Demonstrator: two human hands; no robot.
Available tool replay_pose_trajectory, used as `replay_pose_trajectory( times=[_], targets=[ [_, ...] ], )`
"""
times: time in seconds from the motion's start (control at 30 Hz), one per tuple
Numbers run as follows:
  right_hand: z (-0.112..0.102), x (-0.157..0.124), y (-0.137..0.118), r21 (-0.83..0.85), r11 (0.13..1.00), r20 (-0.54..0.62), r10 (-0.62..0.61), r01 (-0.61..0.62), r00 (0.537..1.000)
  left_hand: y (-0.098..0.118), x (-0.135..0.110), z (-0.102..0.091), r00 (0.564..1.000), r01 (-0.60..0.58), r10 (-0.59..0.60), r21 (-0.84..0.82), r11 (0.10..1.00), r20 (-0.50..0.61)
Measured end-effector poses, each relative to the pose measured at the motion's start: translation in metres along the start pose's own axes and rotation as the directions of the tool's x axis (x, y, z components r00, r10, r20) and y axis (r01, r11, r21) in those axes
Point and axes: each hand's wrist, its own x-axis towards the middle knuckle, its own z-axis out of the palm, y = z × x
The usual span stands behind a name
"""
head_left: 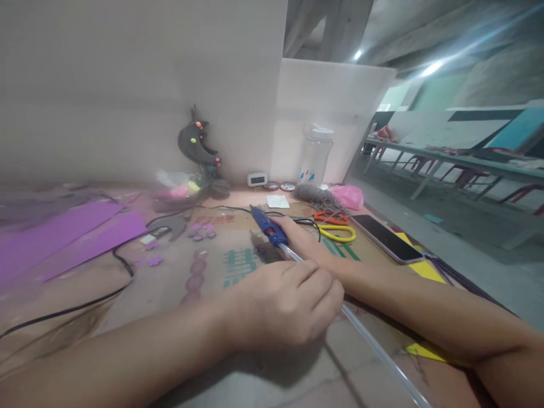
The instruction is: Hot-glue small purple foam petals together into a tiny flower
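Observation:
My right hand [304, 241] is wrapped round the handle of a blue glue gun [267, 225] that points away to the upper left over the cardboard-covered desk [178, 294]. A long clear glue stick [374, 345] runs from the back of the gun toward the lower right. My left hand [284, 303] is closed in a loose fist over that stick, just behind the gun. A small dark piece [268, 252] lies on the cardboard under the gun, partly hidden by my hands.
Purple foam sheets [63, 238] and small purple cut-outs [202, 231] lie at left, with a black cable [123, 263]. Orange and yellow scissors [335, 225], a phone [386, 238], yellow paper [425, 269], grey yarn [317, 197], a clear bottle [317, 156], a small clock [257, 179] and a dark crescent ornament [196, 144] stand around.

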Motion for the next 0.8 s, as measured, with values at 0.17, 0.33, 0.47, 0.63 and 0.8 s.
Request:
replay_pose_trajectory(
  times=[0.17,0.33,0.47,0.63,0.8],
  targets=[
    [-0.004,-0.003,-0.002,0.035,0.998,-0.038,0.048,-0.046,0.998,-0.007,0.001,-0.002,0.990,0.045,-0.054,-0.070,0.997,-0.134],
    [-0.012,-0.004,-0.010,0.094,0.995,-0.012,0.042,-0.041,0.999,-0.007,0.003,-0.003,0.995,0.040,-0.042,-0.030,0.999,-0.085],
    [-0.012,-0.007,-0.012,0.145,0.988,0.022,0.043,-0.046,0.999,-0.006,0.003,-0.001,0.993,0.093,-0.094,-0.012,0.996,-0.065],
    [-0.011,-0.008,-0.010,0.188,0.979,-0.002,0.074,-0.073,0.997,-0.005,0.003,0.001,0.995,0.044,-0.045,-0.005,0.999,-0.088],
    [-0.015,-0.015,-0.024,0.117,0.991,-0.099,0.071,-0.059,0.993,0.003,0.003,0.001,0.990,-0.100,0.101,0.019,0.995,-0.093]
  ],
)
